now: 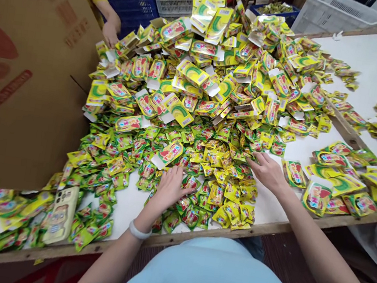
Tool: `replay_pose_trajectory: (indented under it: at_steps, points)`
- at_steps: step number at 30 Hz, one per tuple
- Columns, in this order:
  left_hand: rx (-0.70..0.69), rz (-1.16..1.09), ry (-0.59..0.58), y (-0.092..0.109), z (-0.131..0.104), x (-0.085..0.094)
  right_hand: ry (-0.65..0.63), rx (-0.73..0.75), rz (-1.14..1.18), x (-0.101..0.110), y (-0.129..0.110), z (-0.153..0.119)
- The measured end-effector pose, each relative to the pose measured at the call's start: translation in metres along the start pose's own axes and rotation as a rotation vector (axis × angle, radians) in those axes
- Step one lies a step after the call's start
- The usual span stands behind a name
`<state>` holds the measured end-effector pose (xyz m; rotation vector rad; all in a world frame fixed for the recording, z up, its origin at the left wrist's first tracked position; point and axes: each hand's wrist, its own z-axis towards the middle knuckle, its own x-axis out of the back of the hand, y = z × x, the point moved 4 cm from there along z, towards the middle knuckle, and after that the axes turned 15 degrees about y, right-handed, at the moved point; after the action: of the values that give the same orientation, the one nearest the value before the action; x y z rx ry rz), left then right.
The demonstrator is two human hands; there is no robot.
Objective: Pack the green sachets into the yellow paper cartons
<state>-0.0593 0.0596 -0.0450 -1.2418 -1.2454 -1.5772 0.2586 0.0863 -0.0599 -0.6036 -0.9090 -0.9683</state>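
Observation:
My left hand rests on the small green and yellow candy packets near the table's front edge. Its thumb points right, away from the fingers, and a pale band circles the wrist. Just beyond its fingertips lies a yellow candy box with a white flap open. At the right side of the packet pile, my right hand reaches in with fingers stretched out, touching the packets there. I see nothing gripped in either hand. Behind both hands rises a big heap of yellow candy boxes, many with flaps open.
A large cardboard carton stands at the left, with a co-worker's hand behind it. A phone in a cartoon case lies near the front edge. More boxes are at right. Crates stand at the back.

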Motion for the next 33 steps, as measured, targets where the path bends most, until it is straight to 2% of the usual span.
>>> replay_pose_trajectory:
  at_steps: [2, 5, 7, 10, 14, 16, 18, 20, 22, 25, 27, 29, 31, 33]
  points:
    - [0.006, 0.016, -0.018, -0.002, -0.002, -0.002, 0.058, 0.011, 0.088, 0.008, -0.004, 0.008]
    - [0.007, 0.016, -0.029, -0.003, -0.002, -0.005, 0.194, -0.075, 0.283, 0.028, -0.013, 0.016]
    - [0.004, -0.010, 0.029, -0.002, 0.001, -0.002, 0.308, -0.199, 0.435, 0.042, -0.019, 0.016]
    - [-0.010, -0.123, 0.143, 0.005, 0.009, 0.009, 0.414, -0.474, 0.663, 0.052, -0.023, 0.010]
    - [-0.181, -0.262, 0.196, 0.026, 0.025, 0.013, 0.463, -0.784, 1.001, 0.050, -0.025, -0.001]
    - [-0.290, -0.264, 0.194, 0.035, 0.033, 0.009, 0.476, -0.852, 1.127, 0.048, -0.027, -0.002]
    - [-0.331, -0.307, 0.228, 0.039, 0.040, 0.006, 0.465, -0.881, 1.171, 0.047, -0.031, -0.003]
    - [-0.269, -0.449, 0.303, 0.036, 0.044, 0.009, 0.452, -0.884, 1.167, 0.048, -0.037, -0.003]
    - [-0.104, -0.653, 0.334, 0.030, 0.042, 0.013, 0.446, -0.869, 1.167, 0.049, -0.044, 0.000]
    - [0.176, -0.963, 0.220, 0.026, 0.033, 0.016, 0.391, -0.811, 1.185, 0.052, -0.060, 0.009]
    - [0.259, -1.109, 0.123, 0.032, 0.027, 0.018, 0.336, -0.745, 1.166, 0.055, -0.072, 0.019]
    - [0.288, -1.208, 0.107, 0.040, 0.023, 0.022, 0.338, -0.719, 1.170, 0.057, -0.084, 0.029]
    - [0.316, -1.288, 0.202, 0.049, 0.020, 0.025, 0.410, -0.805, 1.260, 0.056, -0.095, 0.036]
    - [0.346, -1.353, 0.339, 0.060, 0.014, 0.023, 0.509, -0.968, 1.394, 0.049, -0.107, 0.038]
